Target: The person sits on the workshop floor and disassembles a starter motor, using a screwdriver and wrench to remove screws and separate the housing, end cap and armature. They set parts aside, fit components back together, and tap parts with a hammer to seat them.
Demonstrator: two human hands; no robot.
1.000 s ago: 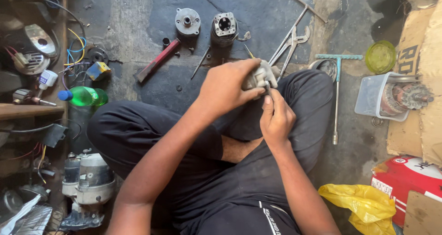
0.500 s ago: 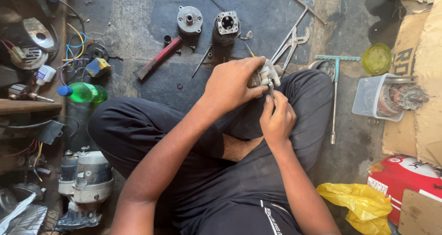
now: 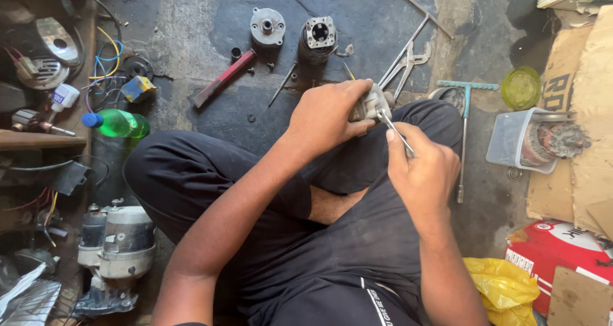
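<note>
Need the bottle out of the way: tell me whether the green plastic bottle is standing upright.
No, the green plastic bottle with a blue cap lies on its side.

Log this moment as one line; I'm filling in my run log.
left hand: holds small metal part | right hand: holds thin metal tool, tip on part | nearby floor: wrenches, motor housing

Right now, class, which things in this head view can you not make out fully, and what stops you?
- Metal part: mostly covered by the left hand; its shape is unclear.
- Thin tool: its handle is hidden inside the right hand; its tip is too small to tell.
- Rotor: partly hidden by the tub wall.
- Red box: cut off by the right edge.
</note>
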